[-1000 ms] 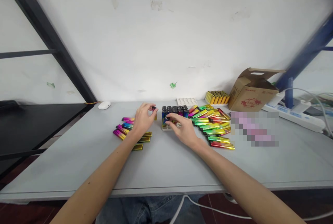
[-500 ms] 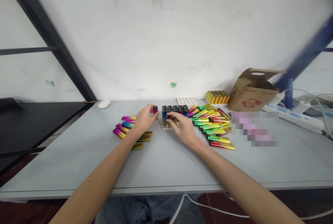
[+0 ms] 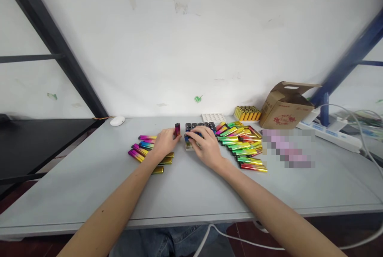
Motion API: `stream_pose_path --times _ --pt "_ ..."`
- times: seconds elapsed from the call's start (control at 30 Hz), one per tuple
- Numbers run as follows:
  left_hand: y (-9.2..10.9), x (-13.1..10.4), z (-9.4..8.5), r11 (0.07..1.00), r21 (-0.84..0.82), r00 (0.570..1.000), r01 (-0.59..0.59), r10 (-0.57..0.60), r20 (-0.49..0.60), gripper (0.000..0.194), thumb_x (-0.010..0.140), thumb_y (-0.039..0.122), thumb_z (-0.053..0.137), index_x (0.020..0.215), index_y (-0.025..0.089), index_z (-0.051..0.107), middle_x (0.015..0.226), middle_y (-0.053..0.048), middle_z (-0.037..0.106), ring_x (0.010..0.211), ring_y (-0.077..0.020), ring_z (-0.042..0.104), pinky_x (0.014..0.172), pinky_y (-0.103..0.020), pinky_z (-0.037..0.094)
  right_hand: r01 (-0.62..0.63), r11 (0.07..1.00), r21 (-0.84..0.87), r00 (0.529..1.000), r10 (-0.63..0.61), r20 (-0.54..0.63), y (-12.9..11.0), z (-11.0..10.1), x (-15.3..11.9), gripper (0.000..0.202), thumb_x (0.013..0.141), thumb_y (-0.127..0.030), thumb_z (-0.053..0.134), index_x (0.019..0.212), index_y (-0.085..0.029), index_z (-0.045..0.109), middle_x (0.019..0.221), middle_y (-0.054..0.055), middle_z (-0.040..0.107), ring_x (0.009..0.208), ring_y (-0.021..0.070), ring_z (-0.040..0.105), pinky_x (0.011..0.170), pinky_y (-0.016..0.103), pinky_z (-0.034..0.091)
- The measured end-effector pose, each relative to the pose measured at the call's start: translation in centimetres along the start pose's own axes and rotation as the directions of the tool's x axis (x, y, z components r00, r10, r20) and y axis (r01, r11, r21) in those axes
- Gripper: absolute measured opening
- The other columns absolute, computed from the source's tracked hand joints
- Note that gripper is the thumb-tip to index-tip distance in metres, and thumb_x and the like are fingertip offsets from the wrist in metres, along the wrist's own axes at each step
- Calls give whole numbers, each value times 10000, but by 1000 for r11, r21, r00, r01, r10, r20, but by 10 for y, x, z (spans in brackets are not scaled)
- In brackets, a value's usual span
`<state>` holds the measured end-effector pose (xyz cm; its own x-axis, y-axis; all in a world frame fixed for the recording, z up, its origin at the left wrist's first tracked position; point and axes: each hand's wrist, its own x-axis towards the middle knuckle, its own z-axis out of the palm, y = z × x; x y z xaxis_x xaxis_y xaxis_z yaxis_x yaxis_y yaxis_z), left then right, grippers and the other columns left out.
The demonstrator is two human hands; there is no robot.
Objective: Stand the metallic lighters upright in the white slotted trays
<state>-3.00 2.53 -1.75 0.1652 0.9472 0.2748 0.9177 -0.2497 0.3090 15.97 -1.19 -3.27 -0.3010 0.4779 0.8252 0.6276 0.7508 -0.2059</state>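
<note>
Grey tabletop (image 3: 191, 193): left hand (image 3: 163, 143) pinches purple lighter (image 3: 177, 129); right hand (image 3: 209, 150), gripping blue lighter (image 3: 187, 141), has shifted left, apparently seating it in white tray (image 3: 189, 149)

Blue jeans (image 3: 179, 242) with stitched seams show below the left hand (image 3: 164, 142); a small dark spot (image 3: 103, 210) marks that forearm (image 3: 121, 197).

Grey table (image 3: 185, 193) — loose lighters (image 3: 245, 152) | white trays (image 3: 213, 117) | open carton (image 3: 283, 115) | power strip (image 3: 332, 135) | oval object (image 3: 117, 121) | pixelated pink item (image 3: 284, 145)

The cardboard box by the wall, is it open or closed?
Open: the cardboard box has its top flap raised, and you can see into its dark inside.
</note>
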Motion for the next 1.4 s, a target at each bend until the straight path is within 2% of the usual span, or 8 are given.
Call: stream_pose_path --times 0.13,0.4,0.47,0.6,0.83,1.0,1.2,1.4 --pt "0 -1 1 997 79 1000 -25 25 -3 164 908 313 521 834 202 615 866 -83 694 868 -260 649 711 -310 437 57 978 -203 997 -67 -43 -1 2 5 272 893 -211 562 1136 -229 684 1239 110 613 1288 288 459 1051 482 415" --pt "1 -1 2 998 -65 974 -8 -7 -227 189 938 348 482 918 194 590 839 -69 679 814 -245 649 706 -326 445 26 989 -145 998 -35 -61 3 1 8 220 887 -212 543 1044 -186 695 1173 111 636 1293 279 446 1075 466 395" --pt "7 -3 -1 985 -153 930 -75 14 -368 179 943 337 469 925 196 577 818 -45 664 769 -215 636 704 -316 446 11 994 -113 998 -18 -62 4 -1 8 259 890 -230 537 1110 -189 668 1224 118 612 1294 279 446 1081 474 391" --pt "21 -11 -6 949 -128 776 -288 154 -611 165 947 296 471 930 194 599 729 -5 581 707 -171 579 712 -292 447 -56 998 -8 994 55 -94 4 -10 10 329 907 -296 523 1210 -191 600 1286 129 573 1282 276 461 1086 489 385" --pt "39 -22 1 841 127 617 -527 481 -624 94 914 268 577 943 199 634 761 -21 578 727 -165 543 733 -297 450 -123 953 277 980 160 -118 -5 -18 17 208 895 -372 573 986 -205 659 1204 109 616 1210 257 513 1057 457 407" --pt "39 -21 6 853 79 646 -516 448 -619 163 891 292 622 1032 210 627 814 -27 588 774 -169 566 770 -310 473 -261 820 510 935 347 -79 -5 -16 18 220 942 -343 483 1003 -200 638 1069 86 670 1021 218 615 920 384 479" --pt "34 -19 -2 891 17 745 -454 390 -542 382 854 396 662 1172 205 571 1077 -95 568 1032 -234 551 900 -371 479 -361 450 817 771 637 -10 9 -27 25 189 917 -368 449 925 -211 555 724 2 644 692 163 618 712 318 510" --pt "26 -16 -4 906 -34 839 -423 377 -393 373 866 403 628 1189 228 560 1191 -112 535 1133 -268 527 934 -409 473 -383 154 911 651 745 148 18 -36 31 123 765 -322 540 761 -212 483 615 -19 584 547 138 571 561 280 476"
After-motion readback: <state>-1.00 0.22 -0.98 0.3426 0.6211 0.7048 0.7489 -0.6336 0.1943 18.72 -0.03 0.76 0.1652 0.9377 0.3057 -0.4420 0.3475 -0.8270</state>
